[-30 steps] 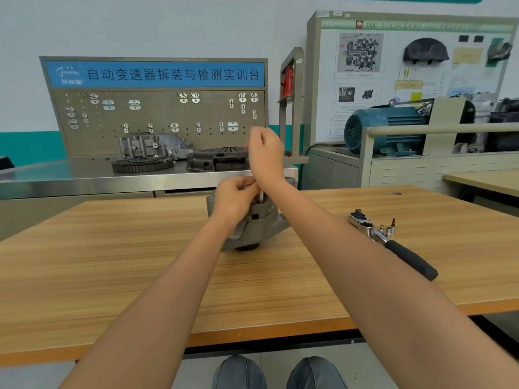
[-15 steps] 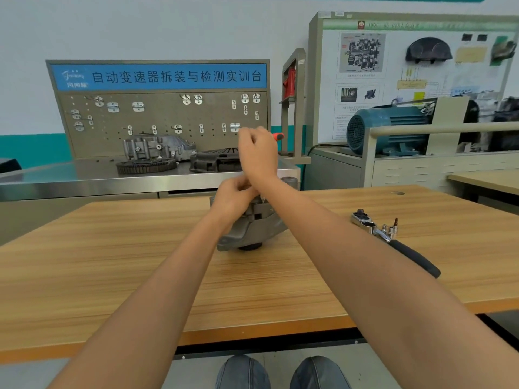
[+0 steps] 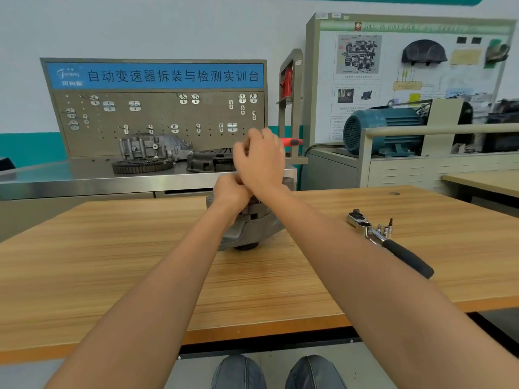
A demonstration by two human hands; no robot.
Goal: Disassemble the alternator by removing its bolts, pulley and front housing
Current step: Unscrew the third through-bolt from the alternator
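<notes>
Head view: on the wooden table [image 3: 118,276] the grey alternator [image 3: 252,228] sits near the middle, tilted, its top hidden behind both hands. Left hand [image 3: 230,193] rests on the alternator's upper part with fingers curled round something there; what exactly they pinch cannot be told. Right hand [image 3: 259,158], raised just above the left, has its fingers wrapped round a red-handled tool [image 3: 292,142] whose handle end juts out to the right. A ratchet wrench [image 3: 393,242] lies well apart, right of the alternator, with small sockets [image 3: 385,228] beside its head.
</notes>
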